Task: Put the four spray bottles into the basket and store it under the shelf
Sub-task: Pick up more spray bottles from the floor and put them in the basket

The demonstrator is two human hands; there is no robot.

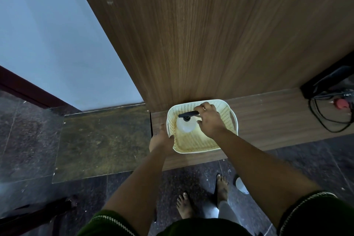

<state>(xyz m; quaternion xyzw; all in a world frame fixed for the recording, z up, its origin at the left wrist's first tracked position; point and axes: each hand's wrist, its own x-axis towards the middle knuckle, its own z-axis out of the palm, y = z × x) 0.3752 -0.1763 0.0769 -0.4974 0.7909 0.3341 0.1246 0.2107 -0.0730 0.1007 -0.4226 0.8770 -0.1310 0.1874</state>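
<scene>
A cream perforated plastic basket (193,144) rests on a low wooden ledge against the tall wooden panel. Inside its far left corner stands a white spray bottle (185,125) with a black trigger head. My right hand (209,119) reaches into the basket from above, fingers closed on the black head of that bottle. At the basket's left rim my left hand (161,140) grips the edge, thumb over the rim. Another white bottle (241,185) shows on the floor near my right foot, partly hidden by my right arm. No other bottles can be seen.
The wooden ledge (268,120) runs to the right, where black cables and a red plug (342,102) lie in a dark opening. The tall wooden panel (210,34) rises behind the basket. Dark stone floor (95,140) spreads to the left. My bare feet stand below the ledge.
</scene>
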